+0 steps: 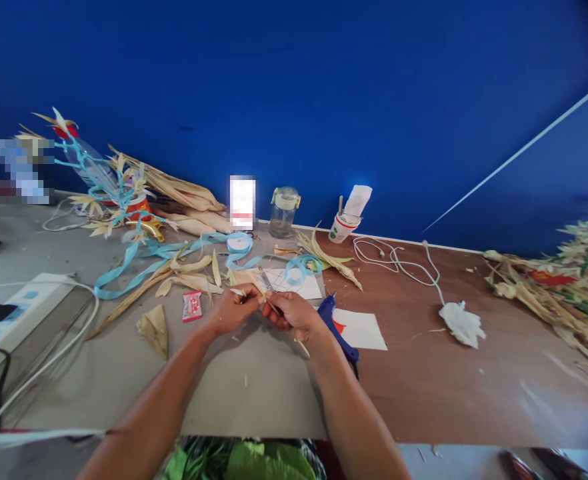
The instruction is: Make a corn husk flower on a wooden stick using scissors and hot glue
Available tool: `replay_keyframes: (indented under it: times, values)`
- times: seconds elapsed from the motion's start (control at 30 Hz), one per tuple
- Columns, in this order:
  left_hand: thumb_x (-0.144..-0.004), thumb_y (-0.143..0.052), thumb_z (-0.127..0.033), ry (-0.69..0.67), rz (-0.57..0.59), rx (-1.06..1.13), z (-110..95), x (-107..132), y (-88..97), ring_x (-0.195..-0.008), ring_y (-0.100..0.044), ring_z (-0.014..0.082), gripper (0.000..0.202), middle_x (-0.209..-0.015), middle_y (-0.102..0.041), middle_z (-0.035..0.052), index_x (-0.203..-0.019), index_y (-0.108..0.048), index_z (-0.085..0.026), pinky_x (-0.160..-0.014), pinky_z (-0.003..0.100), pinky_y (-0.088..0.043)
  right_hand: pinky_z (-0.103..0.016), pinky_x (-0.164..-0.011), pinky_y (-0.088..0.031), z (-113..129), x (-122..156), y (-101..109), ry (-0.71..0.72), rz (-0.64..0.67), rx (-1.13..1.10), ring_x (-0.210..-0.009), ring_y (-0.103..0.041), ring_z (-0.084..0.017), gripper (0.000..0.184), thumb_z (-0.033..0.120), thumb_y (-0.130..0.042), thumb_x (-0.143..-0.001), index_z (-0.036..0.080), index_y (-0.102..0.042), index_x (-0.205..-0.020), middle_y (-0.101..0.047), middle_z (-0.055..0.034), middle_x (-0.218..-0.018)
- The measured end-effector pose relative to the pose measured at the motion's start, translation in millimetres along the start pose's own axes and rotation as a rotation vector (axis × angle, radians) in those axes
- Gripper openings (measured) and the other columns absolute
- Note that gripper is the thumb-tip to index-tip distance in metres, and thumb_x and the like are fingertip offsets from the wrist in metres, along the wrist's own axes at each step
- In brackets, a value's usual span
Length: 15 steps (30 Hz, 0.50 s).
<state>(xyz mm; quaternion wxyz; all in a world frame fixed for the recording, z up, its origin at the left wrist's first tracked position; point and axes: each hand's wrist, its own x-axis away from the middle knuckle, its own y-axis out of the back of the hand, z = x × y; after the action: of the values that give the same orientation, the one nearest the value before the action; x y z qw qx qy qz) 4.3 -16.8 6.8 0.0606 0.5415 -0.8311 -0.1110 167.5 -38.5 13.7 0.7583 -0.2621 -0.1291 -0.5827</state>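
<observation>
My left hand [234,308] and my right hand [294,315] meet above the table, both with fingers pinched together. Between them is a thin pale strip that looks like corn husk [264,299], mostly hidden by the fingers. A narrow pale end pokes out below my right hand. Just beyond my hands lie a white sheet [307,288] and a coil of light blue ribbon [297,268]. A blue glue gun [335,328] rests right beside my right wrist. Left of my left hand are a small red packet [192,306] and a folded piece of dry husk [154,330].
A power strip [29,310] with cables sits at left. Along the wall stand a ribbon-wrapped husk-flower piece [94,173], a lit phone [243,200], a jar [285,213] and a paper cup [343,229]. Crumpled tissue [463,324], a white cable [399,261] and dried husks [539,293] lie at right.
</observation>
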Motion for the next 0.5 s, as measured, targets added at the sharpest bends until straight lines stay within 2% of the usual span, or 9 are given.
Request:
replay_keyframes:
  times: [0.17,0.5]
  values:
    - [-0.074,-0.059,-0.031,0.004,0.035,-0.003,-2.5,1.2,3.4,-0.061,-0.047,0.0122,0.017,-0.062,-0.055,-0.0008,-0.066,-0.059,-0.016,-0.060,0.025,-0.037,-0.016,-0.033,-0.013,1.8,1.8,3.7,-0.037,0.069,-0.087,-0.028,-0.023,-0.002,0.041,0.046,-0.059,-0.077,0.012,-0.058,-0.054,-0.043,0.0051,-0.035]
    - [-0.073,-0.058,-0.027,0.022,0.098,-0.019,-4.0,2.3,9.2,-0.053,-0.036,0.0082,0.014,-0.058,-0.046,-0.0042,-0.066,-0.056,-0.015,-0.052,0.022,-0.029,-0.014,-0.032,-0.015,5.0,4.8,11.3,-0.066,0.155,-0.158,-0.029,-0.022,0.000,0.040,0.044,-0.060,-0.079,0.010,-0.060,-0.057,-0.046,0.0043,-0.038]
